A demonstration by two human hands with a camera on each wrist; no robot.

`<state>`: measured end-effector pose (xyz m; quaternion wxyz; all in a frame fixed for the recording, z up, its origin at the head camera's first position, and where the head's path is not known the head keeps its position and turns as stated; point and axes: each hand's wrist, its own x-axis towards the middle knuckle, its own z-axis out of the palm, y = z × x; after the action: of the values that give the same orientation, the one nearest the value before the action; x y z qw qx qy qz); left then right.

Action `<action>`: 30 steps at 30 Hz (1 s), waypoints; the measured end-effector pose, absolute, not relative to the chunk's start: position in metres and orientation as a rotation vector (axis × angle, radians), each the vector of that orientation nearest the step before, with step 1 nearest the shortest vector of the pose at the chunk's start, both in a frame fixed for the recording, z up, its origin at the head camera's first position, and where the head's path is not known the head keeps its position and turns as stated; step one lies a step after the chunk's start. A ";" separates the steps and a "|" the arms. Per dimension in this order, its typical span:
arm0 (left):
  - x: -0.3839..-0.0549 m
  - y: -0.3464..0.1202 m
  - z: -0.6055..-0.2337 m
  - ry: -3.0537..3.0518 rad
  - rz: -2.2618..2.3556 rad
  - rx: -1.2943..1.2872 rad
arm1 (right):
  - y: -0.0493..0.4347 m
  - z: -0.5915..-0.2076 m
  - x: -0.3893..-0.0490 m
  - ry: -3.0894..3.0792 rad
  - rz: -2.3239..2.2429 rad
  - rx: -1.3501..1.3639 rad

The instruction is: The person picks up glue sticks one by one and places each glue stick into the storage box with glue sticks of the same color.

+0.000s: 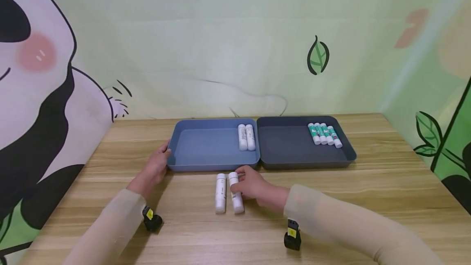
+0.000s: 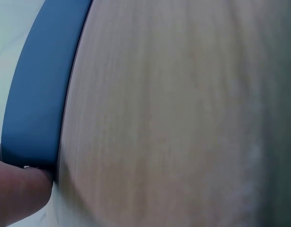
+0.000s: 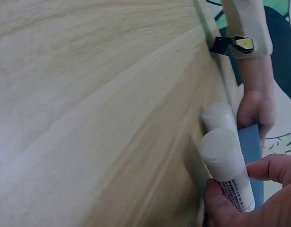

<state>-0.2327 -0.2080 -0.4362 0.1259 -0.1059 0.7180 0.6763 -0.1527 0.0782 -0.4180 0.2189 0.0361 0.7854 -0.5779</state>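
My right hand point(image 1: 252, 184) pinches a white glue stick point(image 1: 238, 204) between thumb and fingers; print shows on its side in the right wrist view, where its rounded end point(image 3: 222, 146) faces the camera. Just left of it a second white glue stick point(image 1: 220, 194) lies on the table, apart from the hand. At the left end of the blue tray point(image 1: 209, 167), my left hand point(image 1: 156, 167) grips the front corner, the thumb point(image 2: 22, 191) against the wall in the left wrist view. Two more white glue sticks point(image 1: 242, 138) lie side by side in that tray's right end.
A dark grey tray point(image 1: 283, 144) adjoins the blue one on the right. In its right end lie several green-and-white glue sticks point(image 1: 324, 134). Behind the wooden table point(image 1: 368, 216) stands a printed backdrop point(image 1: 228, 52).
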 end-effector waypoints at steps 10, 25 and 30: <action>-0.234 -0.209 -0.435 2.085 1.967 -0.309 | 0.086 -0.396 -0.164 2.021 -1.669 0.119; -0.235 -0.209 -0.438 2.085 1.980 -0.298 | 0.092 -0.330 -0.193 1.941 -1.751 0.062; -0.235 -0.210 -0.437 2.100 1.962 -0.301 | 0.092 -0.306 -0.207 1.960 -1.770 0.032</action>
<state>-0.2347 -0.2096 -0.4366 0.1257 -0.1033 0.7209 0.6736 -0.2073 0.0920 -0.3060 0.2476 0.0118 0.7190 -0.6493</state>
